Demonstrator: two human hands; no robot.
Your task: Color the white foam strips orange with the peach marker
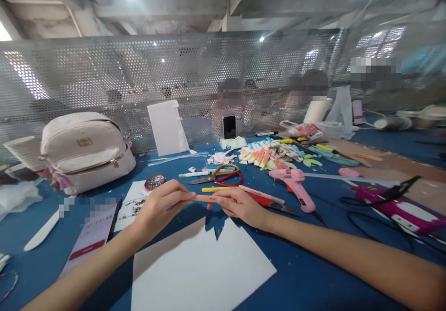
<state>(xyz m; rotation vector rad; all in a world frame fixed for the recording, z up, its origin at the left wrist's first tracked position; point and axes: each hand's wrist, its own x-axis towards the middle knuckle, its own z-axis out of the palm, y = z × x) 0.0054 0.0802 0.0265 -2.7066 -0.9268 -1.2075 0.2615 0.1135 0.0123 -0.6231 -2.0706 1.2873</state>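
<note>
My left hand (pixel 162 205) and my right hand (pixel 239 204) meet above the blue table (pixel 306 274), both pinched on a thin salmon-pink stick (pixel 203 198) held level between them. The left fingers grip its left end, the right fingers its right end. Directly below lies a white sheet (pixel 198 269) with a jagged cut-out along its top edge. A red-handled craft knife (pixel 268 201) lies just right of my right hand. Scissors (pixel 219 175) with yellow and red handles rest behind the stick.
A cream backpack (pixel 83 150) stands at the left. A pink glue gun (pixel 296 185) and a pile of coloured foam pieces (pixel 268 155) lie to the right. A phone (pixel 229 127) stands against a perforated metal screen, with people behind it. A magenta tool (pixel 400 206) with black cable lies far right.
</note>
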